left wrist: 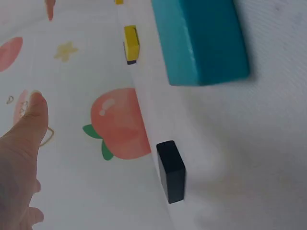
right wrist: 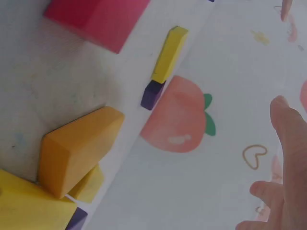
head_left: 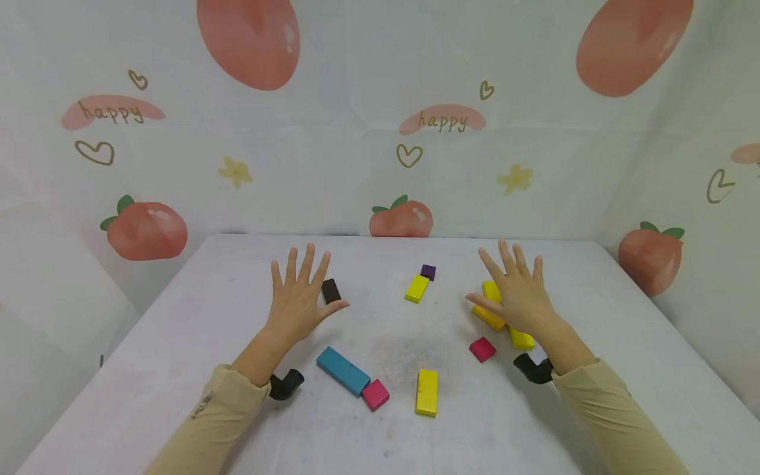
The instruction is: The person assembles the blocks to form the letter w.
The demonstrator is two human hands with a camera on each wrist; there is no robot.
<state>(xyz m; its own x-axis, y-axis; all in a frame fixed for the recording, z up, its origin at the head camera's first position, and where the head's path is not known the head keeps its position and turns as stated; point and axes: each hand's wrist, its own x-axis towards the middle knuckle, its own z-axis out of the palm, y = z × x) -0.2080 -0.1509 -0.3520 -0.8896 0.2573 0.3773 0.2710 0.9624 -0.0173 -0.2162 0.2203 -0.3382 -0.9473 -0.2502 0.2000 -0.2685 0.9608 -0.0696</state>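
My left hand (head_left: 295, 309) is held over the left of the table, fingers straight and spread, holding nothing. A black block (head_left: 331, 291) lies just past its thumb, and a blue block (head_left: 343, 371) lies nearer the front, its corner meeting a pink block (head_left: 376, 394). Opposite, my right hand (head_left: 522, 302) is spread the same way, with nothing in its grasp. It partly covers a cluster of an orange block (head_left: 488, 318) and yellow blocks (head_left: 522, 338). A crimson block (head_left: 483, 349) sits left of that cluster. In the right wrist view, a bit of a purple block (right wrist: 76, 219) shows beside the cluster.
Toward the back of the white table (head_left: 237, 429), a yellow block (head_left: 417, 289) lies against a dark purple block (head_left: 428, 272). Another yellow block (head_left: 427, 392) lies at the front middle. A fruit-printed curtain (head_left: 332, 132) hangs behind. Black wrist mounts (head_left: 287, 385) stick out by both sleeves.
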